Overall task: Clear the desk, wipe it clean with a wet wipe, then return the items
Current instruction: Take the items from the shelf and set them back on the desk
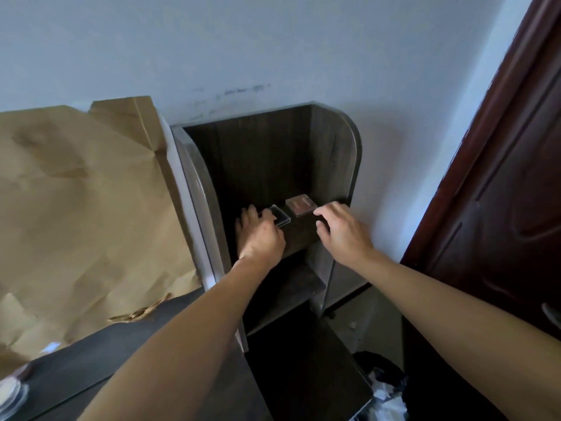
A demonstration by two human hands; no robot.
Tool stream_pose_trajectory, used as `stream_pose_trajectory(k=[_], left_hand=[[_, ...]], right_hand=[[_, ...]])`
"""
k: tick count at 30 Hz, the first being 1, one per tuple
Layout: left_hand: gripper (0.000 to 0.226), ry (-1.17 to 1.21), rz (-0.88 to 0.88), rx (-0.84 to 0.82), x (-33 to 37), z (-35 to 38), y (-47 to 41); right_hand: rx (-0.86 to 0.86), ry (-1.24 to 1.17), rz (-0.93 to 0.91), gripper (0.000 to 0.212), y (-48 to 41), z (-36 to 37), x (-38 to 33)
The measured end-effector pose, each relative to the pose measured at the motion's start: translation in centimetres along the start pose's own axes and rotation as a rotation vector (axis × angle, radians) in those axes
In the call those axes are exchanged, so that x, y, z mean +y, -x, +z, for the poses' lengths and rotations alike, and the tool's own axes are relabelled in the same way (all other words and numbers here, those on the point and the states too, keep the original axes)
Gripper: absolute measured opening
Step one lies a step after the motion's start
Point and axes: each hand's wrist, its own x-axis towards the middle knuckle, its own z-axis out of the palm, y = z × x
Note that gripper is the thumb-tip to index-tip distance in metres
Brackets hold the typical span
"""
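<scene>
While both arms reached into the dark wooden shelf unit (334, 153), two small flat square boxes sat side by side on its upper shelf (303, 233), near the front edge.

- Dark box (280, 217): on the left, black inside under a clear lid, edges catching light. It lay flat on the shelf.
- Brown box (300, 205): on the right and a little further back, with a clear top over a reddish-brown inside. Faint marks showed on it, too blurred to read. A narrow gap separated the two boxes.
- Left hand (261, 237): back facing up, its fingers (250, 212) stretched loosely toward the back of the shelf and not clasping anything. The thumb side touched the near-left edge of the dark box.
- Right hand (343, 230): hovered over the right end of the shelf, its fingers (326, 209) loosely curled and holding nothing. The fingertips were just beside the brown box's near-right corner; contact could not be told.

A lower shelf showed below, in shadow. The dark tabletop (91, 366) ran along the lower left, with a round glass object (10, 393) at its near corner, only partly in view. Crumpled brown paper (76, 208) stood against the wall (273, 50) left of the shelf unit. A bin (385, 390) lined with a black bag held pale crumpled waste at lower right. A dark red-brown door (501, 208) stood at right.
</scene>
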Motion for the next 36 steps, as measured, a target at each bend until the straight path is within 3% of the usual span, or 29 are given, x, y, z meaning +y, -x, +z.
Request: stream_pose_trajectory(k=[5,15,22,30,36], left_hand=[[0.043,-0.100,-0.015,-0.097,0.0,1.7,-0.8],[0.042,-0.049,-0.061,0.000,-1.3,1.2,1.0],[0.047,-0.063,-0.217,0.151,1.0,1.1,4.5],[0.047,-0.001,-0.346,0.321,4.1,0.8,8.4],[0.055,-0.003,-0.320,0.352,3.6,0.2,12.1]], right_hand=[[-0.098,0.058,-0.002,0.032,-4.4,2.1,1.0],[-0.542,0.220,0.007,0.039,-10.1,4.6,0.6],[-0.592,0.203,-0.118,0.049,-9.4,3.3,1.6],[-0.471,0.002,-0.154,0.047,-6.9,2.7,2.5],[-0.385,-0.093,-0.093,0.074,-4.0,3.0,2.1]])
